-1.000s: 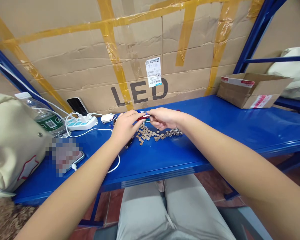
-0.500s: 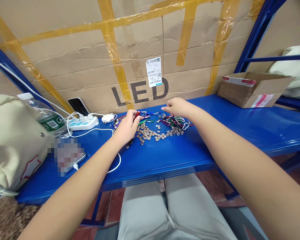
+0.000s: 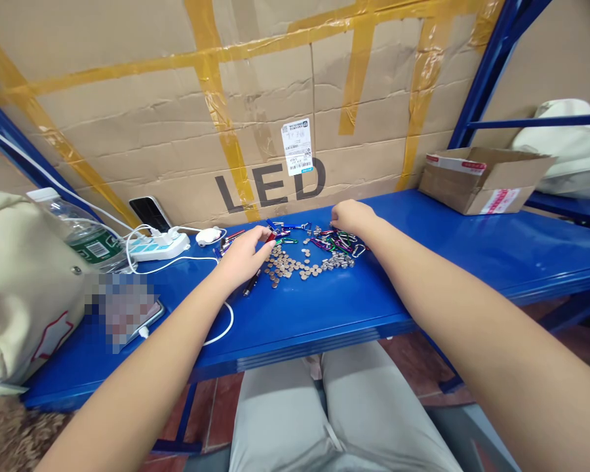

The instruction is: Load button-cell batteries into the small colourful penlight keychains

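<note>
The left hand [image 3: 243, 255] holds a red piece [image 3: 271, 236] between thumb and fingers, at the far left of the scattered round discs [image 3: 285, 264] on the blue worktop [image 3: 314, 308]. The right hand [image 3: 354, 216] curls its fingers down at the far side of the carabiner pile [image 3: 338, 244]; whether they grip anything, I cannot tell.

Location type: storeroom workspace. Indicators are the blue metal shelving [image 3: 452, 255], taped LED carton [image 3: 270, 98] and cardboard box [image 3: 496, 183].
</note>
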Demonstrator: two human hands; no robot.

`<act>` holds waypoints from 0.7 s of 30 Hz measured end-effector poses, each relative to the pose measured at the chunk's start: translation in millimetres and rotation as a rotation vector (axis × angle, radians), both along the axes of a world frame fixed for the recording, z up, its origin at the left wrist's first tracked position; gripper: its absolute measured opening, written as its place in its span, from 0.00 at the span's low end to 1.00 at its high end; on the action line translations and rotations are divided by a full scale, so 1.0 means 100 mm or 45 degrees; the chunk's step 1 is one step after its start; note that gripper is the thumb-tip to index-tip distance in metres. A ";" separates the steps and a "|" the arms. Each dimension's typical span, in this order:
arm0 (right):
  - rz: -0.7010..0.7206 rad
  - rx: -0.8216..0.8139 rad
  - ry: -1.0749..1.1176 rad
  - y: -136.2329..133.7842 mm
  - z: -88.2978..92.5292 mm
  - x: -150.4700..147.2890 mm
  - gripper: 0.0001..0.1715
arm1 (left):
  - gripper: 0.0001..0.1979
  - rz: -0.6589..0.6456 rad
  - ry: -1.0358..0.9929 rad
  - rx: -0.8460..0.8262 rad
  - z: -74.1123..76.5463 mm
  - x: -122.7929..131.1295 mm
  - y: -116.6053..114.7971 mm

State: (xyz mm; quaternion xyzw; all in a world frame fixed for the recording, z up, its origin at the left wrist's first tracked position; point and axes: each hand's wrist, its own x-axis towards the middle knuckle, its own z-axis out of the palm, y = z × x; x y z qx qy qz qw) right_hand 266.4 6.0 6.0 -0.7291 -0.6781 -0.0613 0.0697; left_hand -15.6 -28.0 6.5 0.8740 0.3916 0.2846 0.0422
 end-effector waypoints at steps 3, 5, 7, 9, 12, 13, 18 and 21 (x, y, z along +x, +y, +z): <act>0.143 0.078 0.003 -0.01 0.00 -0.07 0.15 | 0.08 -0.027 0.023 0.048 0.00 0.00 0.02; 0.273 0.112 0.014 -0.01 0.00 -0.12 0.15 | 0.08 -0.035 0.044 0.054 0.00 -0.01 0.03; 0.341 0.073 -0.002 -0.01 -0.01 -0.18 0.14 | 0.08 -0.041 0.060 0.050 0.01 -0.01 0.03; 0.344 0.015 -0.032 0.00 -0.03 -0.23 0.14 | 0.07 -0.046 0.067 0.044 0.01 -0.01 0.03; 0.356 0.015 0.011 0.01 -0.04 -0.27 0.14 | 0.08 -0.045 0.067 0.029 0.01 -0.01 0.02; 0.384 0.052 0.085 0.00 -0.03 -0.29 0.13 | 0.08 -0.041 0.064 0.022 0.01 -0.01 0.02; 0.659 0.184 0.807 -0.21 0.11 -0.46 0.10 | 0.09 -0.003 0.027 -0.095 0.02 0.00 -0.01; 0.808 0.097 0.965 -0.34 0.16 -0.62 0.10 | 0.10 -0.020 -0.007 -0.146 0.02 0.00 -0.03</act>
